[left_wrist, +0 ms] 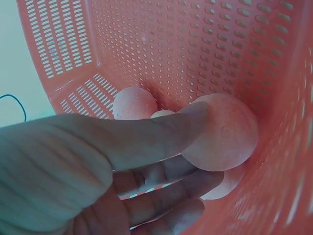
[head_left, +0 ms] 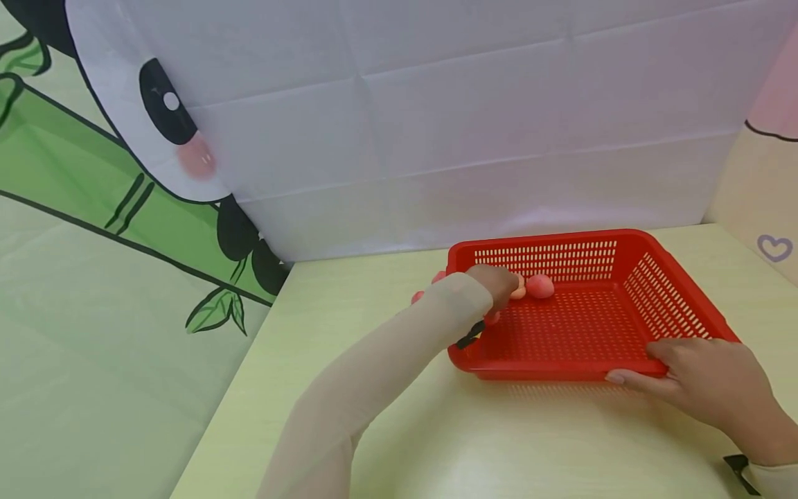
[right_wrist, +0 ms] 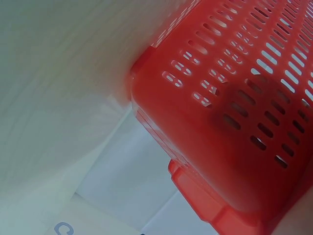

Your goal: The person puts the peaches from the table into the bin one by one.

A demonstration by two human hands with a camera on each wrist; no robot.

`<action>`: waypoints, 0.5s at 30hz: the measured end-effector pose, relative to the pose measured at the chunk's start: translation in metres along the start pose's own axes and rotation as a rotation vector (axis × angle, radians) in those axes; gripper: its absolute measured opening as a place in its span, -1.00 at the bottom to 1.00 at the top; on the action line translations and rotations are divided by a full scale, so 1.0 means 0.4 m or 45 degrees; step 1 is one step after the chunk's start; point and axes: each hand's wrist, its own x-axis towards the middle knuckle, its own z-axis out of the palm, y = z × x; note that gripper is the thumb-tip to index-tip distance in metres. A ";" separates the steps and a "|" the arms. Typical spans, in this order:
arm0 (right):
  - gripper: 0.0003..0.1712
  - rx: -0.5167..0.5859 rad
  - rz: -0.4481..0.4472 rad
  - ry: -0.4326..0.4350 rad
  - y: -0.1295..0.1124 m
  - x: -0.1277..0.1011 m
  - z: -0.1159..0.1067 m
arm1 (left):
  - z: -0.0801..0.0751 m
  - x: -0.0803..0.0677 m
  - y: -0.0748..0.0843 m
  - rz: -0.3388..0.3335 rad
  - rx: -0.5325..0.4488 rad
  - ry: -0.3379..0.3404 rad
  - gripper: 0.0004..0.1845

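Note:
A red plastic basket (head_left: pixel 580 326) with slotted walls stands on the pale table. My left hand (head_left: pixel 495 283) reaches into its left end; in the left wrist view the thumb and fingers pinch a round pink ball (left_wrist: pixel 227 134), fruit-like in look. Further balls lie around that hand inside the basket: a pink ball (head_left: pixel 539 286) to its right, and another partly hidden ball (left_wrist: pixel 227 187) below the held one. My right hand (head_left: pixel 717 378) grips the rim at the near right corner, thumb along the outside. The right wrist view shows mostly the basket's slotted wall (right_wrist: pixel 190 112).
Left of the basket, partly behind my left sleeve, pink round things (head_left: pixel 417 297) show on the table (head_left: pixel 349 305). A white cloth (head_left: pixel 461 159) hangs behind the table, and a green printed cloth (head_left: pixel 125 312) covers the left side.

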 end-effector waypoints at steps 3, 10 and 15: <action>-0.26 0.000 -0.004 0.015 0.001 -0.001 0.001 | -0.001 -0.013 -0.006 -0.039 -0.195 0.018 -0.65; -0.27 0.012 0.001 0.007 0.000 -0.001 0.000 | 0.008 -0.032 -0.022 -0.051 -0.384 0.013 -0.67; -0.27 0.012 0.004 -0.005 0.000 0.000 0.000 | 0.018 -0.031 -0.022 -0.053 -0.371 0.031 -0.65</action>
